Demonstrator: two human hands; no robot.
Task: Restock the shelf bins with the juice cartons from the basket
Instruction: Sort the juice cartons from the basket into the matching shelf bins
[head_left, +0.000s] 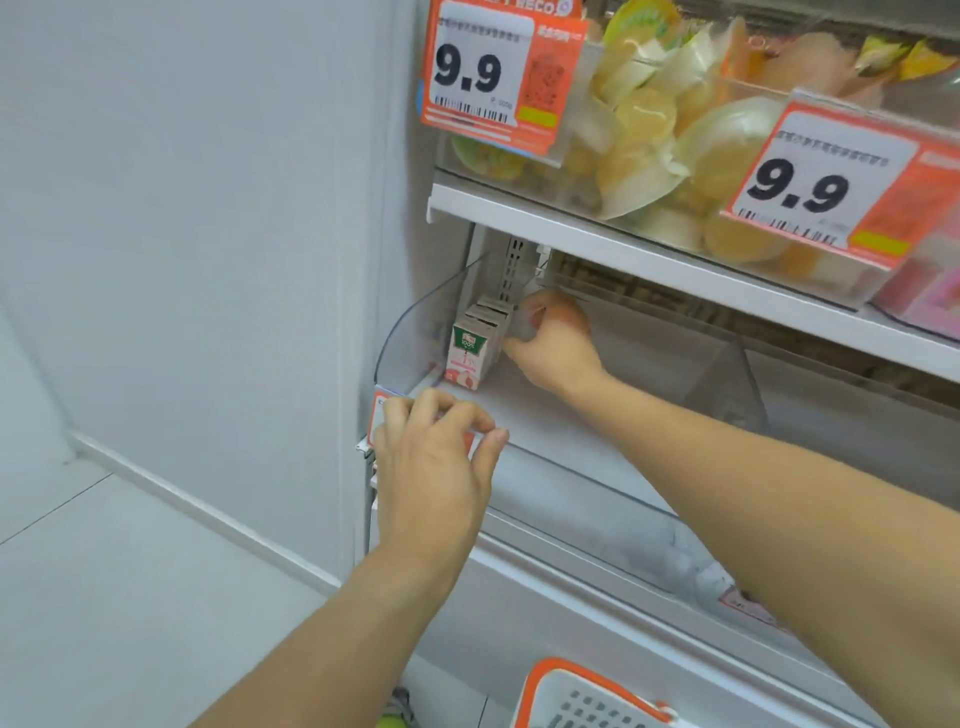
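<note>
Cartons (475, 343) at frame centre, upright, long axis vertical, green-and-pink faces turned toward the lower left, lined front to back against the clear left wall of the bin (415, 322). Right hand (553, 340) just right of the row, fingers curled on a carton at its back. Left hand (436, 462) at the bin's front lip, fingers loosely bent, holding nothing. White shelf (545, 415) beneath; pale wall (182, 208) filling the left; grey floor (104, 571) lower left; basket (582, 696) at bottom edge.
</note>
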